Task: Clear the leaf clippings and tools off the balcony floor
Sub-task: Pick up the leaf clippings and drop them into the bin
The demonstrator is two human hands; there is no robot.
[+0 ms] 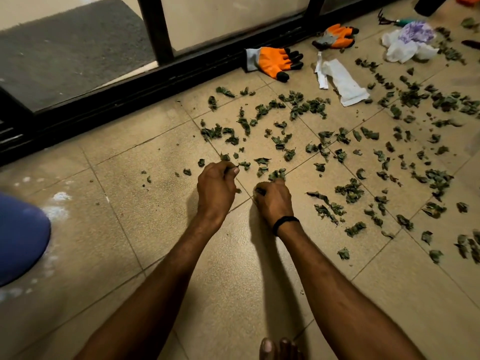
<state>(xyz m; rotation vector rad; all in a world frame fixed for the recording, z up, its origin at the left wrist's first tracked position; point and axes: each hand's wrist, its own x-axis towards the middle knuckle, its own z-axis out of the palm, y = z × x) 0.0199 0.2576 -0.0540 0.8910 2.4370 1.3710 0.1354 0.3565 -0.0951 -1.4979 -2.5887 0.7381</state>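
Observation:
Green leaf clippings (348, 189) lie scattered over the tan tiled balcony floor (145, 229), from the middle to the right edge. My left hand (215, 187) is low over the floor, its fingers curled round a few clippings. My right hand (272, 197), with a black band at the wrist, is beside it and grips a small bunch of leaves. Two orange and grey work gloves (272, 61) (336, 36) lie near the door track. A hand tool with a teal handle (404, 21) lies at the far right.
A black sliding door frame (155, 81) runs along the far side, with a grey mat (70, 48) behind the glass. White paper (342, 79) and a crumpled white bag (409, 41) lie on the floor. A blue rounded object (20, 237) sits at left. My toes (280, 349) show below.

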